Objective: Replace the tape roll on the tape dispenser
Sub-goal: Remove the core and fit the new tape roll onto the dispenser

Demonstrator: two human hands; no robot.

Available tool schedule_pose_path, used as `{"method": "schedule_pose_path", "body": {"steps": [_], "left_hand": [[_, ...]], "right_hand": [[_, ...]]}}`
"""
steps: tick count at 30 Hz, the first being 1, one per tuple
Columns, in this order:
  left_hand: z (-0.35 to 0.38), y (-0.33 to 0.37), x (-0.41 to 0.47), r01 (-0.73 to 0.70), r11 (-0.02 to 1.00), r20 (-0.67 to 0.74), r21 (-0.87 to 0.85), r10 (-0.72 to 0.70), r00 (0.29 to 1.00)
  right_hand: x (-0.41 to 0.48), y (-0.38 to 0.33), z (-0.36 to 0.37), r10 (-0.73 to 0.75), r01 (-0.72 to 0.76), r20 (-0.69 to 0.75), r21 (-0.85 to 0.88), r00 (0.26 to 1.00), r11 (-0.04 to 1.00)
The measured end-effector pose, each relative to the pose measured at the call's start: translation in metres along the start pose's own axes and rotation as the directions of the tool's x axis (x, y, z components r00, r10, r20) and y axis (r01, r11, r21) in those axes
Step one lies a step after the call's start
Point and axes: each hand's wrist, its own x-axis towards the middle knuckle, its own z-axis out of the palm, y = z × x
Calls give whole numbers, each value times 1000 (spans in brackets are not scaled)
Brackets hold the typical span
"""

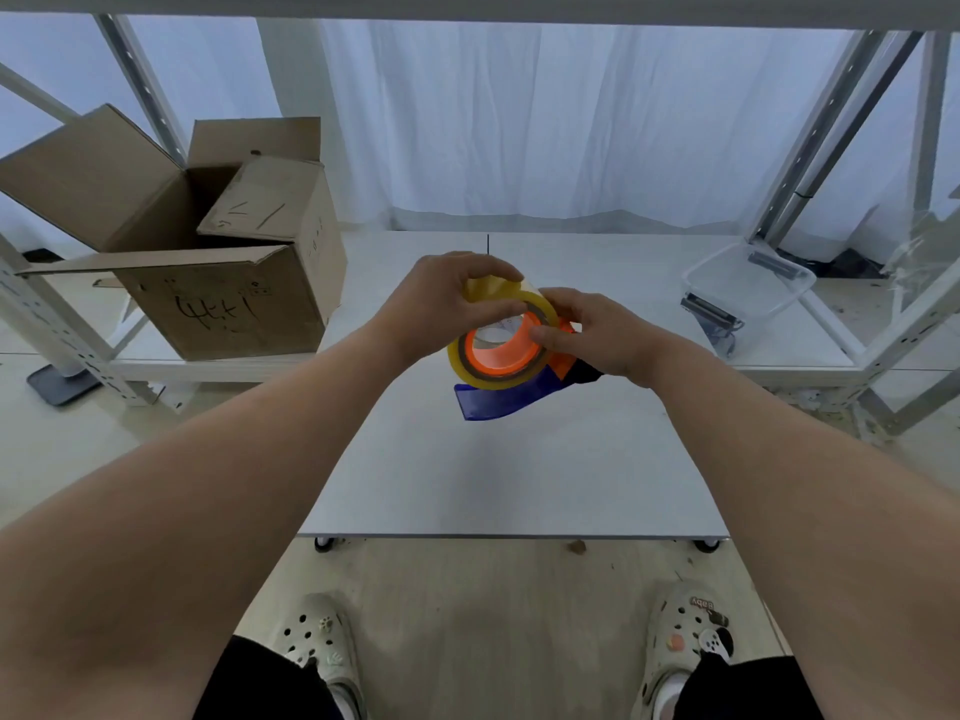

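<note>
A yellowish clear tape roll [480, 374] sits around the orange hub [501, 358] of a blue and orange tape dispenser [498, 402], held above the white table [509, 475]. My left hand [441, 304] grips the roll's top, with a loose end of tape [493, 288] under the fingers. My right hand [597, 332] holds the dispenser's right side, thumb on the roll's inner edge. The dispenser's handle is hidden behind my right hand.
An open cardboard box [218, 283] stands on a low shelf at the left. A clear plastic bin [748, 283] with dark clips sits at the right. Metal rack posts [826, 142] flank both sides. My feet in perforated clogs [322, 646] stand before the table.
</note>
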Motion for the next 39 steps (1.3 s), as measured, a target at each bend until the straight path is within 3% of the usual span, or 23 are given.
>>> {"method": "schedule_pose_path", "body": {"steps": [4,12,18,20,22,23,24,25,27,29,31,35,39], "left_hand": [[2,1,2,34,994,-77,-107,-42,996],[8,-2,5,20,998,92,-60,-14,996],[10,-5,6,32,997,92,-76,-24,995],[12,-6,6,49,991,21,-124,-46,999],[17,-7,6,73,977,-107,-200,-95,990],[18,-7,6,91,967,-175,-237,-134,975],[18,-5,6,109,955,-235,-275,-176,956],[17,-3,7,119,941,-280,-317,-213,936],[15,3,10,114,905,-329,-410,-264,907],[13,7,11,93,872,-346,-480,-285,894],[12,10,12,77,850,-331,-522,-285,899],[10,13,13,81,867,-270,-492,-240,932],[4,7,11,33,961,-233,-275,-100,967]], "right_hand": [[-1,-6,-2,17,-19,14,88,1000,996],[-4,-1,-4,55,-64,81,113,995,992],[-3,0,-3,78,-87,93,89,993,992],[-3,1,-1,85,-89,33,107,996,990],[4,6,0,86,-82,-207,30,975,996],[8,8,2,105,-126,-361,-35,927,991],[10,7,4,155,-180,-490,-3,858,984],[11,3,6,264,-225,-542,140,798,964],[13,-1,13,498,-240,-377,555,780,796],[12,-5,17,502,-279,-102,728,859,626],[12,-9,18,391,-194,-69,782,918,593],[14,-13,10,268,58,-226,853,936,518],[13,-5,3,187,74,-260,746,947,661]]}}
